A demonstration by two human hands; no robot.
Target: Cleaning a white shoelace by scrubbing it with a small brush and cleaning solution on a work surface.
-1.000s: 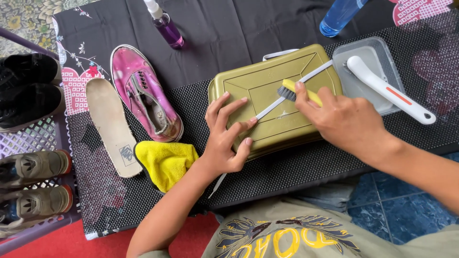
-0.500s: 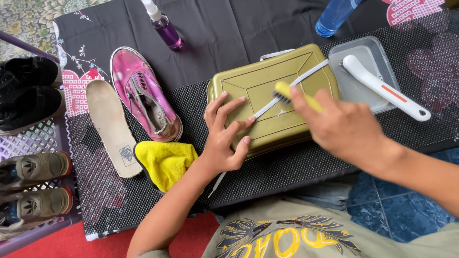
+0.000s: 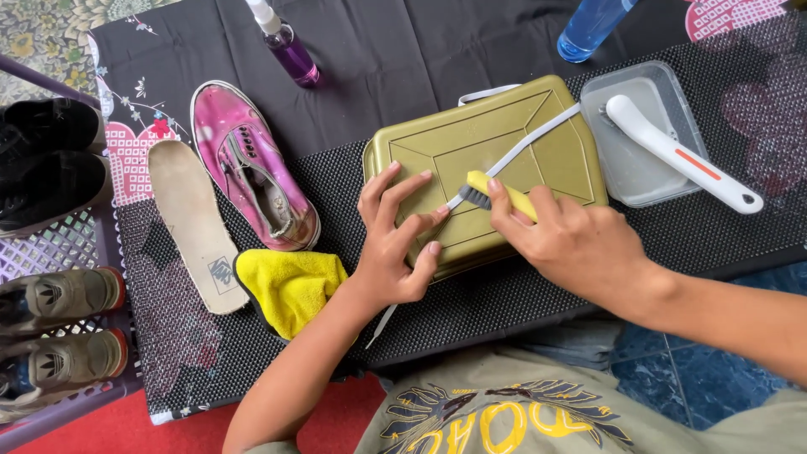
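Note:
An olive-gold rectangular box [image 3: 521, 134] lies on a black mesh mat [image 3: 504, 294]. A white shoelace [image 3: 538, 139] stretches diagonally over its lid. My left hand [image 3: 395, 240] presses fingertips on the lace at the box's near left part. My right hand [image 3: 576, 244] grips a yellow-handled brush [image 3: 487, 192], its dark bristles down on the lace beside my left fingers.
A pink shoe [image 3: 252, 164], a loose insole [image 3: 193, 223] and a yellow cloth [image 3: 290, 286] lie left of the box. A clear tray [image 3: 618, 155] with a white-handled brush [image 3: 681, 151] sits at right. A purple spray bottle [image 3: 286, 42] and blue bottle [image 3: 588, 25] stand behind. Shoes fill a rack [image 3: 59, 244] at far left.
My right hand has drawn the brush down-left along the lace, toward my left fingers. My left hand stays pressed on the box.

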